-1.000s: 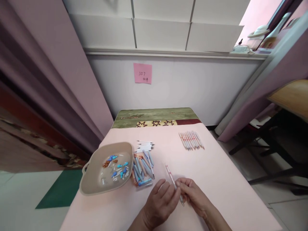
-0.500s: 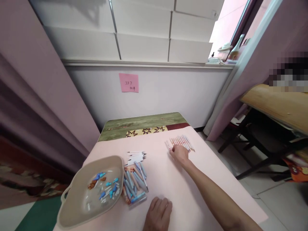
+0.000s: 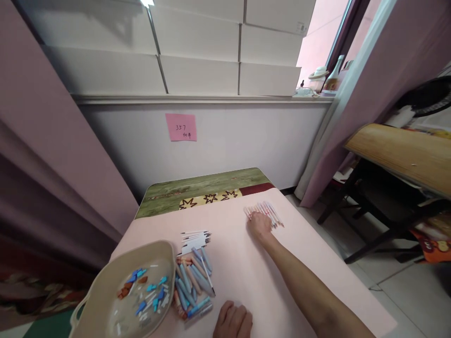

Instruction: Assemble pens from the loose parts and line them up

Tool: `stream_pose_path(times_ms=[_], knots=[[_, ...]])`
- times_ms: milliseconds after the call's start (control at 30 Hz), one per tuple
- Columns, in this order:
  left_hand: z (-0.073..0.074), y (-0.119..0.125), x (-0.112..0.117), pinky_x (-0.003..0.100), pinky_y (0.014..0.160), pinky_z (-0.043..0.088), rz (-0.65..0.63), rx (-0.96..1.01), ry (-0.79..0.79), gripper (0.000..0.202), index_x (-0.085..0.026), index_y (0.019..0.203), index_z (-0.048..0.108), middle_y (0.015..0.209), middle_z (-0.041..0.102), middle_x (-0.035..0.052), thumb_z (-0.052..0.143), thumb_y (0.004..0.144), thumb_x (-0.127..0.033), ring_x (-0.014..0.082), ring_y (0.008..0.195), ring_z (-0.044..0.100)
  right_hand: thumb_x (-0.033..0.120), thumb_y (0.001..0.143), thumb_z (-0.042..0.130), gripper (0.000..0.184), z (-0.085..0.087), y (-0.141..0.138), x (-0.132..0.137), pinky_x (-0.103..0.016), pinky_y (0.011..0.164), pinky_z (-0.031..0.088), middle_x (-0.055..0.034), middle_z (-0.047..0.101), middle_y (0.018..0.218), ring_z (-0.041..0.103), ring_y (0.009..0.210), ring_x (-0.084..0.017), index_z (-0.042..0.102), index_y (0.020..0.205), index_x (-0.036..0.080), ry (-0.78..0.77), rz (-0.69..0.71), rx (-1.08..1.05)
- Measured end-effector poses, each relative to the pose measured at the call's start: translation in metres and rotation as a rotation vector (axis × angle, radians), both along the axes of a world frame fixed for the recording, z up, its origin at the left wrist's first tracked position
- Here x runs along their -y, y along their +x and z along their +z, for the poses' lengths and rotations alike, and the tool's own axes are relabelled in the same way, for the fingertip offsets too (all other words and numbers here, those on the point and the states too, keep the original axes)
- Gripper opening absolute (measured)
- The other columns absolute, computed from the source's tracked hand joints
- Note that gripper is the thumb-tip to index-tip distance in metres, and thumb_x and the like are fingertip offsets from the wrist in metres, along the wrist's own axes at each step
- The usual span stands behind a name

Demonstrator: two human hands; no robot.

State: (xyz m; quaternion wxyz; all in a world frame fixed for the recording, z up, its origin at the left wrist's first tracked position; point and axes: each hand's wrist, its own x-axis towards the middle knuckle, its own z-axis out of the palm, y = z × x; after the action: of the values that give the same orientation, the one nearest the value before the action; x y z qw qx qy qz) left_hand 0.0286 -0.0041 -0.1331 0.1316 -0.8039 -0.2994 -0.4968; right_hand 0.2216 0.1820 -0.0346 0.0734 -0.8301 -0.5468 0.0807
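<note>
White pens [image 3: 269,210], now closer, point lengthwise to the tabletop's [image 3: 229,270] near edge; right hand [image 3: 260,224] bunched, hold hidden; left hand [image 3: 233,321] half-open, empty.

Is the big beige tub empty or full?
Neither: the tub is partly filled. Small blue, brown and white pieces lie scattered on its bottom, with bare patches between them.

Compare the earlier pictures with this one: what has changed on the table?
The right hand carried the pen away from the person to the left end of the row of pens; whether it has let go is hidden. The left hand let go of the pen and rests on the table. The basin, refills and coloured tubes stayed put.
</note>
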Motion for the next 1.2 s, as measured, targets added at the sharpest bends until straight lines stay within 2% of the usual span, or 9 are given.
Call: stream_pose_path(times_ms=[200, 333, 467, 633, 733, 833, 900, 1067, 1200], knots=[[-0.003, -0.001, 0.001, 0.035, 0.081, 0.049, 0.003, -0.036, -0.05, 0.023, -0.021, 0.081, 0.061, 0.068, 0.069, 0.0025, 0.047, 0.081, -0.003, 0.0153, 0.062, 0.065, 0.017, 0.083, 0.052, 0.027, 0.0, 0.004, -0.006, -0.031, 0.076, 0.045, -0.0223, 0.071, 0.098, 0.068, 0.094, -0.027, 0.072, 0.099, 0.009, 0.02, -0.021, -0.042], [-0.002, 0.0, -0.001, 0.033, 0.078, 0.05, 0.004, 0.002, -0.015, 0.025, -0.022, 0.079, 0.059, 0.063, 0.066, 0.001, 0.044, 0.08, -0.002, 0.0137, 0.055, 0.062, 0.031, 0.084, 0.057, 0.028, 0.003, 0.006, 0.001, -0.032, 0.076, 0.044, -0.0215, 0.072, 0.095, 0.068, 0.092, -0.027, 0.071, 0.096, 0.01, 0.069, -0.031, -0.104], [0.001, 0.001, -0.003, 0.033, 0.077, 0.049, 0.013, 0.004, 0.006, 0.025, -0.022, 0.077, 0.059, 0.061, 0.065, 0.0005, 0.044, 0.081, -0.003, 0.0134, 0.053, 0.06, 0.049, 0.089, 0.047, 0.042, 0.003, 0.012, 0.041, -0.028, 0.068, 0.043, -0.0124, 0.073, 0.08, 0.067, 0.079, -0.023, 0.07, 0.079, 0.016, 0.152, -0.015, -0.221], [0.007, -0.001, -0.002, 0.032, 0.076, 0.049, -0.007, -0.023, -0.011, 0.025, -0.022, 0.077, 0.059, 0.063, 0.065, 0.0016, 0.042, 0.082, -0.004, 0.0136, 0.055, 0.06, 0.052, 0.092, 0.038, 0.052, -0.014, 0.021, 0.116, -0.021, 0.056, 0.04, -0.0009, 0.067, 0.061, 0.062, 0.059, -0.015, 0.061, 0.059, 0.019, 0.209, 0.05, -0.409], [0.013, -0.003, 0.0, 0.032, 0.076, 0.049, -0.047, -0.061, -0.067, 0.026, -0.021, 0.078, 0.058, 0.064, 0.064, 0.0017, 0.04, 0.083, -0.004, 0.0134, 0.057, 0.06, 0.054, 0.089, 0.043, 0.048, -0.026, 0.041, 0.136, -0.022, 0.055, 0.039, 0.0006, 0.063, 0.058, 0.059, 0.057, -0.015, 0.062, 0.061, 0.019, 0.308, 0.015, -0.467], [0.022, -0.006, 0.001, 0.032, 0.076, 0.05, -0.076, -0.074, -0.089, 0.029, -0.021, 0.079, 0.059, 0.066, 0.064, 0.0017, 0.037, 0.084, -0.003, 0.0137, 0.06, 0.061, 0.049, 0.085, 0.05, 0.034, -0.033, 0.075, 0.128, -0.023, 0.062, 0.041, -0.0007, 0.069, 0.076, 0.062, 0.068, -0.016, 0.068, 0.087, 0.02, 0.356, -0.124, -0.372], [0.031, -0.009, 0.001, 0.032, 0.078, 0.05, -0.093, -0.102, -0.097, 0.03, -0.021, 0.082, 0.06, 0.069, 0.065, 0.0025, 0.036, 0.085, -0.003, 0.0142, 0.064, 0.063, 0.041, 0.083, 0.054, 0.033, -0.035, 0.097, 0.114, -0.025, 0.068, 0.041, -0.005, 0.07, 0.086, 0.063, 0.077, -0.019, 0.068, 0.1, 0.017, 0.36, -0.189, -0.322], [0.049, -0.014, 0.002, 0.033, 0.081, 0.05, -0.108, -0.19, -0.124, 0.028, -0.02, 0.09, 0.061, 0.077, 0.068, 0.0046, 0.04, 0.084, -0.003, 0.0159, 0.073, 0.065, 0.032, 0.079, 0.058, 0.025, -0.039, 0.128, 0.086, -0.025, 0.074, 0.04, -0.0061, 0.07, 0.093, 0.063, 0.086, -0.019, 0.073, 0.095, 0.02, 0.349, -0.176, -0.264], [0.048, -0.015, 0.001, 0.032, 0.076, 0.051, -0.1, -0.196, -0.113, 0.024, -0.02, 0.088, 0.061, 0.076, 0.067, 0.0043, 0.042, 0.085, -0.005, 0.0165, 0.07, 0.063, 0.033, 0.082, 0.056, 0.023, -0.046, 0.132, 0.077, -0.026, 0.073, 0.041, -0.004, 0.07, 0.093, 0.063, 0.086, -0.019, 0.075, 0.09, 0.024, 0.351, -0.155, -0.244]])
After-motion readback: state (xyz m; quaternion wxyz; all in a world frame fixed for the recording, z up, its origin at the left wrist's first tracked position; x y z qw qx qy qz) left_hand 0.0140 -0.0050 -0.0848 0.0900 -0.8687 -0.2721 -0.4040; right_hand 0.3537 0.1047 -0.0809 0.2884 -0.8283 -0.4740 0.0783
